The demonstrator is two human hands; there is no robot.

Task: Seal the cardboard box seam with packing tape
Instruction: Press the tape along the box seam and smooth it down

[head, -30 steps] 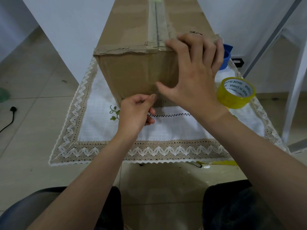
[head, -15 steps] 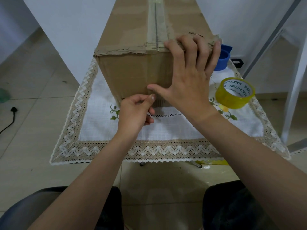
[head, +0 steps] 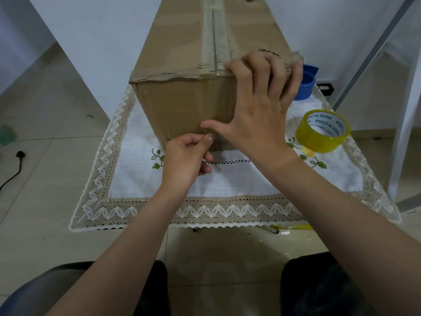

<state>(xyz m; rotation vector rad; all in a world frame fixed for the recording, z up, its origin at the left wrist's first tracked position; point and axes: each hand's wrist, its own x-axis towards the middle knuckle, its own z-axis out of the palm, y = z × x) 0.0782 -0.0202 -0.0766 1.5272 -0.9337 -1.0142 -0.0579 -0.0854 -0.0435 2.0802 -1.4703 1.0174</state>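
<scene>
Brown cardboard box (head: 182, 106) on white lace-edged cloth (head: 227, 185), taped seam (head: 214, 42) along top, right hand (head: 255, 124) splayed flat on front face, left hand (head: 184, 158) curled at lower front edge, grasp unclear, yellow packing tape roll (head: 319, 137) on cloth at right.

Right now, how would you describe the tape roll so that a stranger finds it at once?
Find the cardboard box on the white lace-edged cloth. Right of it lies the tape roll. It is a yellow ring with MADE IN CHINA printed inside, unlike the blue object behind it.
</scene>
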